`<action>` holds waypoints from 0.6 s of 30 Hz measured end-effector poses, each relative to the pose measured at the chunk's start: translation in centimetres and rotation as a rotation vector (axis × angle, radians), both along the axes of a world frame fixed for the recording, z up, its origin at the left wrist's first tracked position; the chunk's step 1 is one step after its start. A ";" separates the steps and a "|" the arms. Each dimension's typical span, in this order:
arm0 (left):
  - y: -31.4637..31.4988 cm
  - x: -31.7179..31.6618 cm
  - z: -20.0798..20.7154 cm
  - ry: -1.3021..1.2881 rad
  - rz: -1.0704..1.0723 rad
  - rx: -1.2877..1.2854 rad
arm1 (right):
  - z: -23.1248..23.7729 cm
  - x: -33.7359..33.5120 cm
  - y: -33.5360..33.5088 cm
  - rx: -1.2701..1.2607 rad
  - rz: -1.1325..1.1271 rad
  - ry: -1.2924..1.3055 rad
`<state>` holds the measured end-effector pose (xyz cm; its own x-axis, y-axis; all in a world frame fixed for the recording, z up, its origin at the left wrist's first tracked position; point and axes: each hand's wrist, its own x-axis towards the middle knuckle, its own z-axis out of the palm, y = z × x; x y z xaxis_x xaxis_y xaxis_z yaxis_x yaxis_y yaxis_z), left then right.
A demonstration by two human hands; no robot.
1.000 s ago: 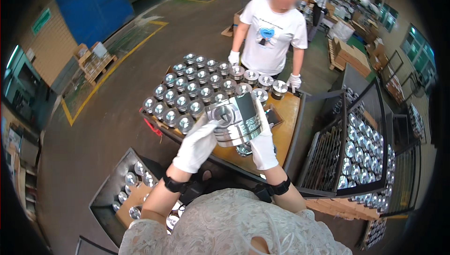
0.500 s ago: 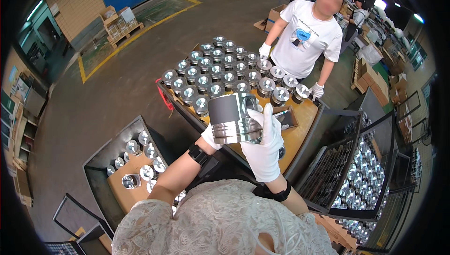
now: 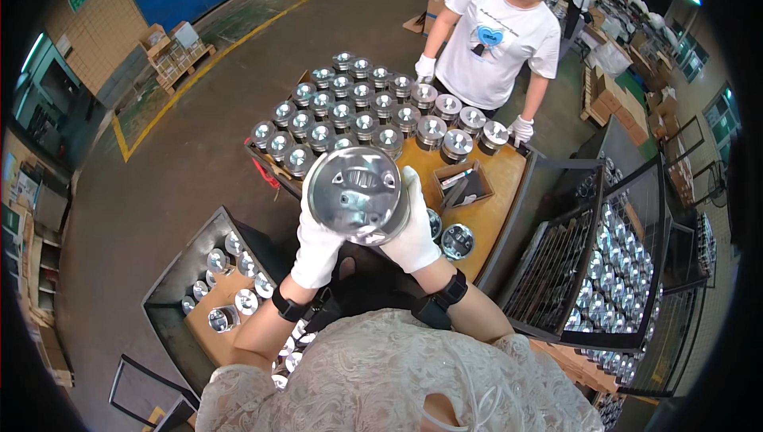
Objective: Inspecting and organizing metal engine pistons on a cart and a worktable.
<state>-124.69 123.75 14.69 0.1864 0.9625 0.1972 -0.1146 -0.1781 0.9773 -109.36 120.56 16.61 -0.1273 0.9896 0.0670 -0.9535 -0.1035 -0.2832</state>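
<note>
A large metal engine piston (image 3: 355,193) is raised in front of me, its hollow underside with the inner bosses facing up toward my view. My left hand (image 3: 316,247), in a white glove, grips its left side. On the right side my gloved right hand (image 3: 413,229) wraps round it; the fingers of both hands are partly hidden behind the metal. Beyond it, many upright pistons (image 3: 342,110) stand in rows on the yellow-topped table (image 3: 497,201). Two more pistons (image 3: 457,241) sit hollow side up at the table's near edge, right of my right hand.
A small cardboard box (image 3: 463,185) with tools rests on the table. Across from me stands a person (image 3: 497,42) in white gloves. Left is a metal bin (image 3: 171,273) with pistons on cardboard; to the right, a wire-sided cart (image 3: 556,273) beside more pistons.
The piston has been tipped from upright, side showing, to underside facing me, and moved slightly left. My left hand has come into fuller view beside it. My view has shifted a little.
</note>
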 end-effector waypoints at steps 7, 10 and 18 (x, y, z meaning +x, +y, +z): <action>1.8 -0.5 -1.5 -0.744 -0.332 -0.488 | -2.9 -1.3 -1.2 0.154 -0.528 -1.197; 1.9 -1.5 -2.0 -0.883 -0.534 -0.555 | 4.7 -1.8 -1.0 0.416 -0.840 -1.831; 1.4 -2.7 -4.6 -0.946 -0.639 -0.818 | 0.1 -0.7 4.7 0.119 -0.432 -1.652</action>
<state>-127.37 125.10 10.09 0.7432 0.6648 -0.0750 -0.6226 0.7283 0.2861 -110.09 125.29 16.68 0.1233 0.9678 0.2195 0.3872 0.1567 -0.9086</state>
